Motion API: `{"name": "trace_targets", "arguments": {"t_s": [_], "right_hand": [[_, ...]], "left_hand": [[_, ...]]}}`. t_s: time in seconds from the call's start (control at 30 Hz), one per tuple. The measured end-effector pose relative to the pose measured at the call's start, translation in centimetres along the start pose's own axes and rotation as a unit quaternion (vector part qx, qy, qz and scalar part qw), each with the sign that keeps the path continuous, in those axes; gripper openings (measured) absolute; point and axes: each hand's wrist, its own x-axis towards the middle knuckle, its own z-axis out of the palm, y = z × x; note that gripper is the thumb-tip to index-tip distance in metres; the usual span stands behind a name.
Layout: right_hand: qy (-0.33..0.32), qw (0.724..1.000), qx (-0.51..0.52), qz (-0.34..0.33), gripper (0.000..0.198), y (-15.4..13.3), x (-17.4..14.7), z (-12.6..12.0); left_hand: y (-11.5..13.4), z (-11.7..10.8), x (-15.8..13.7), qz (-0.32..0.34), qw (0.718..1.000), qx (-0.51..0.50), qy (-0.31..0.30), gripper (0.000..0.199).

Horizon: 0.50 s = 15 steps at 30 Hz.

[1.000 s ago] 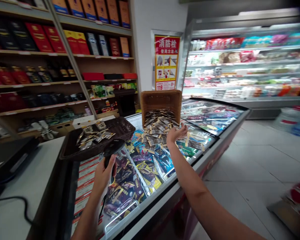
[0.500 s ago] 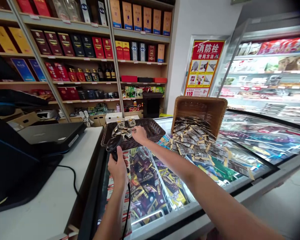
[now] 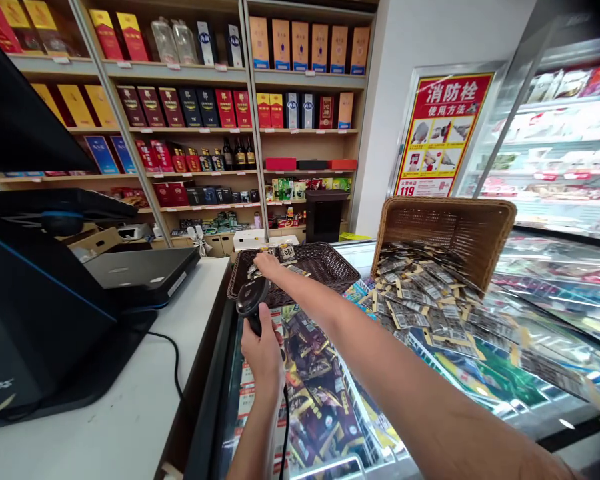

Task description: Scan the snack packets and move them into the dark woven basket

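Being held by its handle (image 3: 253, 325) in the left hand (image 3: 264, 347), left of lower centre, the black scanner (image 3: 253, 295) is judged light and stiff; packets (image 3: 287, 252) in the mid-frame dark basket (image 3: 333, 263), likely slippery, are best pinched edgewise. The right hand's (image 3: 267, 265) grip cannot be told.

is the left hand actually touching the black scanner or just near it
Touching: the head view shows the left hand wrapped around the lower part of the black scanner, its wide end sticking out above the thumb.
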Motion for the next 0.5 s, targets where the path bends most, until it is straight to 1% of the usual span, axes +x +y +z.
{"name": "trace_targets", "arguments": {"t_s": [0.07,0.13,0.2,0.23,0.3,0.33,0.37,0.43,0.47,0.5], "right_hand": [[0.019,0.999,0.011,0.025,0.029,1.1,-1.2,-0.5],[0.059,0.996,0.041,0.058,0.031,2.5,-2.9,-1.4],[0.117,0.980,0.132,0.091,0.029,4.3,-5.1,-2.5],[0.149,0.963,0.195,0.107,0.026,5.3,-6.5,-3.0],[0.207,0.918,0.314,0.127,0.014,7.5,-9.9,-3.9],[0.230,0.898,0.353,0.131,0.007,8.6,-12.0,-4.3],[0.249,0.882,0.379,0.129,0.005,9.6,-14.2,-4.6],[0.283,0.857,0.414,0.121,0.023,11.4,-18.8,-4.9],[0.301,0.847,0.423,0.114,0.029,12.1,-21.1,-4.9],[0.325,0.837,0.425,0.113,0.030,12.7,-23.1,-4.8]], "left_hand": [[0.1,0.2,-0.1,0.000,1.000,-0.015,0.005,0.060],[0.2,0.5,-0.2,-0.003,1.000,-0.027,0.003,0.065],[0.2,0.7,-0.3,-0.003,0.999,-0.039,-0.003,0.066],[0.2,0.7,-0.3,-0.001,0.999,-0.043,-0.006,0.067],[0.1,0.9,-0.3,0.005,0.999,-0.048,-0.014,0.066],[0.0,1.0,-0.3,0.005,0.999,-0.050,-0.020,0.065],[0.0,1.1,-0.3,0.003,0.998,-0.053,-0.027,0.065],[-0.1,1.4,-0.5,-0.004,0.997,-0.061,-0.045,0.066],[-0.1,1.5,-0.6,-0.008,0.996,-0.064,-0.056,0.066],[0.0,1.7,-0.8,-0.009,0.995,-0.067,-0.068,0.067]]}}
